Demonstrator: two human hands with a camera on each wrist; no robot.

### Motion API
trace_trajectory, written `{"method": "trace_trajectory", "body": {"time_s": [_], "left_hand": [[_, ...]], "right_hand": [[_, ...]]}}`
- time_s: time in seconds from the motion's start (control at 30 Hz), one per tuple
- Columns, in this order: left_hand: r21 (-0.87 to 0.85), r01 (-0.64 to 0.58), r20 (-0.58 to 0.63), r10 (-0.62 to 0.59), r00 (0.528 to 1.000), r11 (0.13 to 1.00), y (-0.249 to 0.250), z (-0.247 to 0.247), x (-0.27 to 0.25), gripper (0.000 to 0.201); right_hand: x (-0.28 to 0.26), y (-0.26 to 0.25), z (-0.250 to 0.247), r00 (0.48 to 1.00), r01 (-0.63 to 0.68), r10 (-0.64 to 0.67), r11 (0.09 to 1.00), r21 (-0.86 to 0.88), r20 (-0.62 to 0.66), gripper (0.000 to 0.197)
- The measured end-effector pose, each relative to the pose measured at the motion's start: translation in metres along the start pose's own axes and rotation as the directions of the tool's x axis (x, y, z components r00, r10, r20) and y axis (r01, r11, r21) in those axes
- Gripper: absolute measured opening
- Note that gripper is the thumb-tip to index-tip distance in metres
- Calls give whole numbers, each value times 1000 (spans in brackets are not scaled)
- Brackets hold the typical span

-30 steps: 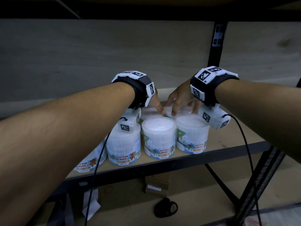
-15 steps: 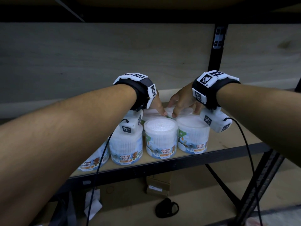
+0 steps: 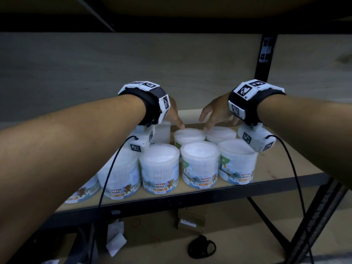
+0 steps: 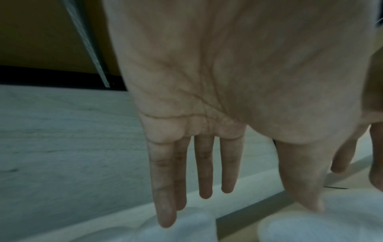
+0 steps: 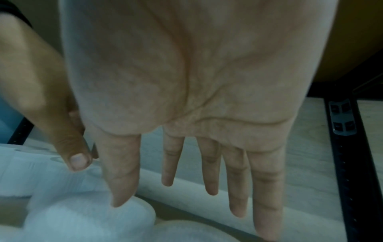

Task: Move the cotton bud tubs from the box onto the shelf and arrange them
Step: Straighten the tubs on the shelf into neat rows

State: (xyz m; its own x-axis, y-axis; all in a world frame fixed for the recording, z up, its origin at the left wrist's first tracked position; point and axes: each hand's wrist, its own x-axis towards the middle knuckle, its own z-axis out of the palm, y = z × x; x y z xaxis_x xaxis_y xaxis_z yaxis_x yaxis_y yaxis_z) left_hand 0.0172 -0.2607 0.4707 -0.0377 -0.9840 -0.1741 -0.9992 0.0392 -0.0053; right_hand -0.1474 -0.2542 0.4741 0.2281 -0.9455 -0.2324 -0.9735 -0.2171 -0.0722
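- Cotton bud tubs stand upright on the shelf, packed close together near its front edge.
- The front row has tubs with "COTTON BUDS" and a little bear on the label. More tubs stand in a second row right behind them.
- The left hand reaches over the back row. Its fingers are straight and loose, and it holds nothing. Its thumb tip is just over the lid of a back tub.
- The right hand reaches over the back row too. Its fingers are spread, straight and pointing down, and it holds nothing. Its fingertips are at the lid of the back right tub; I cannot tell if they touch it.
- The shelf is a pale wooden board with a dark metal rim along the front.
- A black metal post stands at the back right, in front of a pale wooden back wall.
- Another dark shelf hangs above.
- Below the shelf, on the floor, lie a small brown box, a white scrap of paper and a black thing I cannot make out.
- The room is dim.
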Motion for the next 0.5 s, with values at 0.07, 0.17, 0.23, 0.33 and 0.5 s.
{"method": "trace_trajectory", "body": {"time_s": [0.07, 0.17, 0.23, 0.33, 0.5], "left_hand": [[6, 7, -12, -7, 1000, 1000, -12, -2, -4, 65], [8, 20, -23, -20, 1000, 1000, -29, -3, -9, 63], [16, 31, -43, -30, 999, 999, -41, -2, -12, 61], [55, 48, -77, -44, 996, 997, -59, 0, -15, 60], [128, 80, -82, -70, 994, 989, -90, 3, -13, 62]], "right_hand": [[6, -8, -2, 1000, 3, -3, 1000, 14, -6, 54], [15, -22, -3, 1000, 11, -12, 997, 72, 6, 48], [20, -33, -3, 999, 42, -43, 994, 98, 6, 43], [26, -48, -2, 996, 89, -88, 989, 121, -15, 35], [39, -76, 2, 991, 128, -124, 986, 109, -42, 36]]}}
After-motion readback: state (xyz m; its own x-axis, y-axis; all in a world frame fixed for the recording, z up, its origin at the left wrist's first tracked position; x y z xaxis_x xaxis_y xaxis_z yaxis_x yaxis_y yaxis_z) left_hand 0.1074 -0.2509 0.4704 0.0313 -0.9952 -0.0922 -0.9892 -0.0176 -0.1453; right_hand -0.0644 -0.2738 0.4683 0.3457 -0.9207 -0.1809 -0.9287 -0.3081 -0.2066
